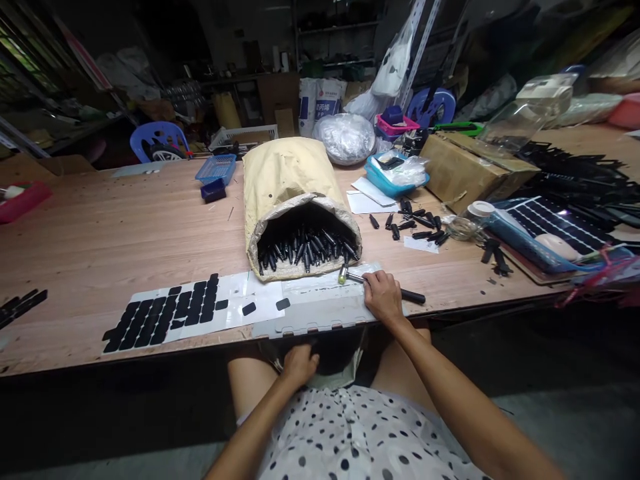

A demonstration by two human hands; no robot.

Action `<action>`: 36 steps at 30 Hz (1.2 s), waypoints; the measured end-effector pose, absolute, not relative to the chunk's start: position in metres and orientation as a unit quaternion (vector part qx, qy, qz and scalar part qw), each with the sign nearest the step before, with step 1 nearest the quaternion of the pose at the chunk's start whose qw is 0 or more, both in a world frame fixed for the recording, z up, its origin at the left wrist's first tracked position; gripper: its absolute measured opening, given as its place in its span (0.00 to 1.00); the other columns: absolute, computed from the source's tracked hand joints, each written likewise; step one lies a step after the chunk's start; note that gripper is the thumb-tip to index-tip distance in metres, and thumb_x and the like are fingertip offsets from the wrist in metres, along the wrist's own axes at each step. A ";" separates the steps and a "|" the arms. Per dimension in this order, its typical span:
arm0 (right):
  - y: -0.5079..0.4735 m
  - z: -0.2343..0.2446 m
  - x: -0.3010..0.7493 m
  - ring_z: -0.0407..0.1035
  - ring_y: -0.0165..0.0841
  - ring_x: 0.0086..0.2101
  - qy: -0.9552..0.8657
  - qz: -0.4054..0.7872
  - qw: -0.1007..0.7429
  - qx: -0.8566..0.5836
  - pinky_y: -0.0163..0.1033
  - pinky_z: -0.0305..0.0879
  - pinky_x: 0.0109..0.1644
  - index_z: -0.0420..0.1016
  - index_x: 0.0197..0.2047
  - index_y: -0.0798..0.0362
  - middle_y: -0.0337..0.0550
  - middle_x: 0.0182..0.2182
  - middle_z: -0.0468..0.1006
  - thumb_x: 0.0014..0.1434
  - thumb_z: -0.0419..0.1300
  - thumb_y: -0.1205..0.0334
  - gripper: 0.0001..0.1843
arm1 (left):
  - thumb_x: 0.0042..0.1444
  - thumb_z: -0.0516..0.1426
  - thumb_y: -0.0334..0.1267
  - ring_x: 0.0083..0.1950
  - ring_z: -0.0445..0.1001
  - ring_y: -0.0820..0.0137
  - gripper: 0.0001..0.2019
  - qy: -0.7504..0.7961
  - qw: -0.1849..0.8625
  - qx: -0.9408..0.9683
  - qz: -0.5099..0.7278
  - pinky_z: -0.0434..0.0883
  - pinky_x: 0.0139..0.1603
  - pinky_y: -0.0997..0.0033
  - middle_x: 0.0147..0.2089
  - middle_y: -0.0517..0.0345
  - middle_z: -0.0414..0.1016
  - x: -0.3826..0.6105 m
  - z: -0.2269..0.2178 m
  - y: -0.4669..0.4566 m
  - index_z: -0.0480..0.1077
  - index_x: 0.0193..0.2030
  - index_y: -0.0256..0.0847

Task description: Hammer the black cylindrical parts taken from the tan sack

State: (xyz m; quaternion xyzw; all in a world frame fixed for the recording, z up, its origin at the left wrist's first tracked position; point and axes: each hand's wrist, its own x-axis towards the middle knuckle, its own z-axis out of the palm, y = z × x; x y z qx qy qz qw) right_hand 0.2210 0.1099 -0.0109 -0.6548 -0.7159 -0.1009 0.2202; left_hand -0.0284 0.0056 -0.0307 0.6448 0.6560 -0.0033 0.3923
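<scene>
My right hand [383,294] is closed around a small hammer [413,296] lying at the table's front edge. Its metal and yellowish head points left, and the black grip sticks out to the right. Below the edge, over my lap, my left hand [300,364] is curled closed at the mouth of an open pale bag [332,381]; whatever its fingers hold is hidden. A large tan sack [293,167] lies in front of me, its mouth facing me, full of black pen-shaped parts [310,252]. A pale flat board [320,301] lies under the hammer.
Black rounded pads [155,319] on a white sheet lie at left. Loose black parts [413,223] are scattered right of the sack. Beyond them are a blue basket [397,175], a cardboard box [467,170] and a blue tray [540,247]. A small dark blue box [213,191] stands at back left.
</scene>
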 end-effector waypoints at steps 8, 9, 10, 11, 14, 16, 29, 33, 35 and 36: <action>0.110 -0.008 0.218 0.59 0.39 0.40 -0.717 -0.098 0.213 -0.657 0.41 0.51 0.42 0.77 0.44 0.50 0.47 0.37 0.71 0.62 0.55 0.66 0.11 | 0.59 0.54 0.46 0.32 0.74 0.69 0.15 0.602 0.399 0.644 0.253 0.68 0.35 0.72 0.29 0.58 0.78 -0.014 0.060 0.082 0.76 0.31 0.39; 0.110 -0.008 0.218 0.59 0.39 0.39 -0.716 -0.097 0.215 -0.657 0.41 0.51 0.41 0.77 0.44 0.50 0.47 0.37 0.71 0.62 0.55 0.66 0.11 | 0.59 0.55 0.45 0.33 0.74 0.68 0.13 0.637 0.349 0.626 0.284 0.68 0.36 0.71 0.31 0.58 0.79 -0.013 0.065 0.103 0.75 0.31 0.40; 0.110 -0.008 0.218 0.59 0.39 0.39 -0.716 -0.097 0.217 -0.656 0.41 0.51 0.41 0.77 0.43 0.50 0.47 0.37 0.71 0.62 0.55 0.66 0.10 | 0.59 0.56 0.44 0.34 0.75 0.67 0.12 0.674 0.300 0.605 0.300 0.68 0.37 0.71 0.32 0.57 0.79 -0.011 0.067 0.124 0.74 0.31 0.40; 0.110 -0.008 0.218 0.59 0.39 0.39 -0.717 -0.096 0.219 -0.655 0.41 0.51 0.41 0.77 0.43 0.50 0.47 0.37 0.71 0.62 0.55 0.66 0.10 | 0.58 0.57 0.43 0.37 0.76 0.66 0.10 0.708 0.263 0.584 0.297 0.68 0.38 0.70 0.33 0.55 0.79 -0.009 0.069 0.142 0.74 0.32 0.40; 0.111 -0.008 0.218 0.59 0.39 0.39 -0.719 -0.094 0.223 -0.652 0.41 0.51 0.42 0.77 0.43 0.50 0.47 0.37 0.72 0.62 0.55 0.66 0.10 | 0.55 0.62 0.42 0.43 0.78 0.61 0.08 0.782 0.216 0.536 0.235 0.68 0.41 0.67 0.38 0.50 0.81 -0.004 0.069 0.177 0.74 0.32 0.41; 0.111 -0.008 0.219 0.59 0.39 0.39 -0.719 -0.095 0.224 -0.651 0.41 0.51 0.42 0.77 0.43 0.50 0.46 0.37 0.72 0.62 0.55 0.66 0.10 | 0.55 0.63 0.43 0.44 0.78 0.59 0.08 0.798 0.224 0.523 0.195 0.68 0.41 0.67 0.39 0.48 0.81 -0.003 0.067 0.183 0.74 0.32 0.42; 0.109 -0.005 0.220 0.59 0.40 0.40 -0.718 -0.088 0.212 -0.657 0.41 0.51 0.42 0.77 0.44 0.50 0.47 0.37 0.72 0.63 0.54 0.65 0.12 | 0.53 0.65 0.33 0.45 0.72 0.63 0.05 0.594 0.211 0.730 0.265 0.69 0.48 0.64 0.39 0.57 0.77 -0.019 0.023 0.119 0.77 0.37 0.45; 0.109 -0.002 0.222 0.60 0.40 0.40 -0.724 -0.076 0.203 -0.655 0.41 0.52 0.42 0.78 0.46 0.49 0.47 0.38 0.73 0.64 0.53 0.65 0.13 | 0.53 0.65 0.35 0.46 0.71 0.62 0.06 0.588 0.227 0.731 0.261 0.69 0.48 0.64 0.39 0.58 0.76 -0.023 0.019 0.124 0.79 0.39 0.47; 0.108 0.001 0.222 0.60 0.40 0.40 -0.723 -0.069 0.206 -0.656 0.41 0.53 0.42 0.78 0.47 0.49 0.47 0.38 0.73 0.65 0.52 0.64 0.14 | 0.53 0.66 0.36 0.46 0.70 0.62 0.06 0.592 0.234 0.727 0.257 0.69 0.48 0.64 0.40 0.58 0.76 -0.023 0.020 0.125 0.79 0.39 0.47; 0.106 0.002 0.222 0.61 0.40 0.40 -0.719 -0.067 0.214 -0.658 0.41 0.54 0.43 0.78 0.48 0.48 0.48 0.38 0.73 0.65 0.51 0.64 0.15 | 0.53 0.66 0.36 0.46 0.70 0.62 0.06 0.594 0.238 0.725 0.256 0.69 0.48 0.64 0.40 0.58 0.76 -0.023 0.021 0.125 0.80 0.39 0.47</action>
